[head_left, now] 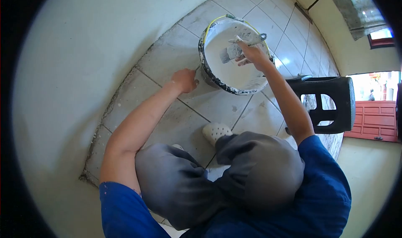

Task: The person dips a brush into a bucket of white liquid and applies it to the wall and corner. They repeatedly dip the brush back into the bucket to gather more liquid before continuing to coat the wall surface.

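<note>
A wide paintbrush point(234, 51), coated in white paint, is gripped in my right hand point(252, 57) over the mouth of the bucket. Its bristles point left and its handle sticks out to the upper right. The bucket point(209, 75) is dark, with paint smeared along its rim and a yellow wire handle point(205, 35). White paint point(234, 72) fills much of what shows inside. Beside the bucket's left wall, my left hand point(184, 81) is closed with its fingers curled in, close to the bucket's side and low near the floor.
A pale wall point(83, 41) runs along the left, meeting the grey tiled floor point(167, 49) at a rough edge. To the right of the bucket stands a black plastic stool point(345, 106). My shoe point(217, 132) is below the bucket. A red door point(370, 120) shows at far right.
</note>
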A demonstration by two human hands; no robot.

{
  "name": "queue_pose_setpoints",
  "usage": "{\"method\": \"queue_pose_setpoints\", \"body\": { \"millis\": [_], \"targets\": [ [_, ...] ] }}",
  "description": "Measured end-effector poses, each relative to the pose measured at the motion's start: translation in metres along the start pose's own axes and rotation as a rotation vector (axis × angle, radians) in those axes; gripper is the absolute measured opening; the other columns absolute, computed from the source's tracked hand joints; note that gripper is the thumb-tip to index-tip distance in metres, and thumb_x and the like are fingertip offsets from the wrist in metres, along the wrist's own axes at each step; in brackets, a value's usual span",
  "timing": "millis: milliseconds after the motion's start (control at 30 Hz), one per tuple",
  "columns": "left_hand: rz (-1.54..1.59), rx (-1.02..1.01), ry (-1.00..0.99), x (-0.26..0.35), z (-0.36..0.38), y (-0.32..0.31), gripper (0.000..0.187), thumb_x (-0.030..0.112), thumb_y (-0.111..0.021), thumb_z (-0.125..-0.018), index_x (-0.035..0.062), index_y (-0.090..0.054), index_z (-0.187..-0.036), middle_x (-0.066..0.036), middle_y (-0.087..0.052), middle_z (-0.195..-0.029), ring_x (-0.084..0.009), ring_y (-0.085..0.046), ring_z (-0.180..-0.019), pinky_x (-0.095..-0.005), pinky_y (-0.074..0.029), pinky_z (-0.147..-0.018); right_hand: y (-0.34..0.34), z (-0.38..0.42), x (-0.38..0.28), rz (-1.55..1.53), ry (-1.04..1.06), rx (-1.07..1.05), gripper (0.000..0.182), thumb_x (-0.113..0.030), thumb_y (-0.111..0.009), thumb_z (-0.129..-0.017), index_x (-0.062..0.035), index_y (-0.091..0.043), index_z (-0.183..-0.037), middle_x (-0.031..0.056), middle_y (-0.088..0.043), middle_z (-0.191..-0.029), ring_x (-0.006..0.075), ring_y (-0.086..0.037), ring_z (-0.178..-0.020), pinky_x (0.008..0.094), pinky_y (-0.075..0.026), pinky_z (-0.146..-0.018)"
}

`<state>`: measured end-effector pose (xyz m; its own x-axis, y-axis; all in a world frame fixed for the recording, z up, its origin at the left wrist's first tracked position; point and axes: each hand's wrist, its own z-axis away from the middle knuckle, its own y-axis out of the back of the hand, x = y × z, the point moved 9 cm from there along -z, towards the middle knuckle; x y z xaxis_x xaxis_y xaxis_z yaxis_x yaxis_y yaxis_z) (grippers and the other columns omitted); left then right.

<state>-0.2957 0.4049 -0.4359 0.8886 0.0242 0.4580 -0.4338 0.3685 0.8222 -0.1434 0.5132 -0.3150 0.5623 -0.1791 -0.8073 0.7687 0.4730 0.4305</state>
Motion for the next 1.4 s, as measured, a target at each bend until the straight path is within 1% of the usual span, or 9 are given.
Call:
{"method": "queue_pose_setpoints", "body": {
  "millis": [267, 367, 467, 567, 667, 767, 867, 1000, 1400],
  "targets": [
    [0.073, -0.017, 0.161, -0.016, -0.011, -0.007, 0.035, 0.031, -0.056, -0.077, 0.0050, -0.058, -0.101, -0.018, -0.060, -0.097, -0.0332, -0.057, -0.092, -0.0417, -0.047, -0.078, -0.001, -0.005, 0.042, -0.043, 0.017, -0.122, 0.032, -0.016, -0.061, -0.078, -0.0028, -0.056, -0.107, 0.0088, -0.059, -0.079, 0.0137, -0.057, -0.059, 0.0250, -0.051, -0.051],
    [0.117, 0.037, 0.200, -0.035, -0.004, -0.007, 0.033, 0.030, -0.057, -0.077, 0.0045, -0.059, -0.098, -0.019, -0.061, -0.095, -0.0338, -0.058, -0.091, -0.0413, -0.046, -0.078, 0.005, -0.026, 0.037, 0.056, 0.180, -0.111, 0.032, -0.010, -0.062, -0.075, -0.0037, -0.058, -0.106, 0.0104, -0.060, -0.081, 0.0127, -0.057, -0.059, 0.0248, -0.050, -0.050],
    [0.159, 0.043, 0.234, -0.051, 0.007, -0.009, 0.032, 0.030, -0.057, -0.077, 0.0036, -0.060, -0.094, -0.020, -0.061, -0.091, -0.0349, -0.058, -0.089, -0.0413, -0.046, -0.077, 0.001, -0.041, 0.020, 0.223, 0.353, -0.190, 0.033, -0.010, -0.062, -0.072, -0.0050, -0.059, -0.105, 0.0113, -0.062, -0.086, 0.0157, -0.060, -0.067, 0.0283, -0.050, -0.059],
    [0.170, 0.078, 0.248, -0.064, 0.016, -0.011, 0.030, 0.028, -0.057, -0.077, 0.0024, -0.061, -0.091, -0.021, -0.061, -0.088, -0.0359, -0.058, -0.087, -0.0420, -0.046, -0.076, -0.008, -0.037, -0.011, 0.506, 1.050, -0.034, 0.035, -0.011, -0.063, -0.069, -0.0064, -0.060, -0.103, 0.0105, -0.063, -0.089, 0.0193, -0.060, -0.079, 0.0307, -0.048, -0.071],
    [0.197, 0.093, 0.250, -0.070, 0.022, -0.007, 0.028, 0.026, -0.056, -0.079, 0.0007, -0.058, -0.090, -0.022, -0.060, -0.088, -0.0369, -0.057, -0.085, -0.0431, -0.044, -0.074, -0.032, -0.053, 0.013, 0.645, 1.122, -0.119, 0.036, -0.013, -0.063, -0.069, -0.0067, -0.060, -0.104, 0.0086, -0.064, -0.091, 0.0224, -0.058, -0.086, 0.0317, -0.045, -0.080],
    [0.228, 0.105, 0.259, -0.072, 0.029, 0.000, 0.027, 0.024, -0.055, -0.078, 0.0000, -0.059, -0.089, -0.022, -0.060, -0.087, -0.0366, -0.057, -0.085, -0.0432, -0.045, -0.074, -0.033, -0.062, 0.028, 0.299, 0.703, -0.288, 0.034, -0.012, -0.063, -0.071, -0.0057, -0.060, -0.103, 0.0100, -0.063, -0.088, 0.0200, -0.060, -0.079, 0.0307, -0.048, -0.073],
    [0.225, 0.072, 0.263, -0.069, 0.050, 0.008, 0.025, 0.023, -0.055, -0.077, 0.0005, -0.060, -0.088, -0.021, -0.061, -0.085, -0.0362, -0.058, -0.084, -0.0429, -0.046, -0.074, -0.016, -0.057, 0.043, -0.045, 0.028, -0.318, 0.031, -0.011, -0.062, -0.073, -0.0020, -0.059, -0.102, 0.0106, -0.062, -0.084, 0.0175, -0.060, -0.074, 0.0291, -0.050, -0.066],
    [0.217, 0.026, 0.288, -0.083, 0.088, 0.003, 0.026, 0.023, -0.056, -0.079, 0.0009, -0.057, -0.092, -0.020, -0.060, -0.090, -0.0356, -0.057, -0.088, -0.0420, -0.045, -0.075, 0.001, -0.039, 0.061, -0.366, -0.231, -0.231, 0.028, -0.012, -0.060, -0.077, 0.0000, -0.055, -0.101, 0.0069, -0.059, -0.082, 0.0178, -0.059, -0.068, 0.0274, -0.049, -0.059],
    [0.077, -0.080, 0.251, -0.095, 0.079, -0.009, 0.033, 0.027, -0.052, -0.079, 0.0020, -0.057, -0.099, -0.022, -0.060, -0.090, -0.0375, -0.057, -0.085, -0.0445, -0.045, -0.076, 0.021, -0.007, 0.062, -0.788, -0.083, -0.042, 0.023, -0.017, -0.053, -0.084, -0.0037, -0.052, -0.103, 0.0055, -0.057, -0.088, 0.0145, -0.057, -0.070, 0.0277, -0.051, -0.060]
  ]
}}
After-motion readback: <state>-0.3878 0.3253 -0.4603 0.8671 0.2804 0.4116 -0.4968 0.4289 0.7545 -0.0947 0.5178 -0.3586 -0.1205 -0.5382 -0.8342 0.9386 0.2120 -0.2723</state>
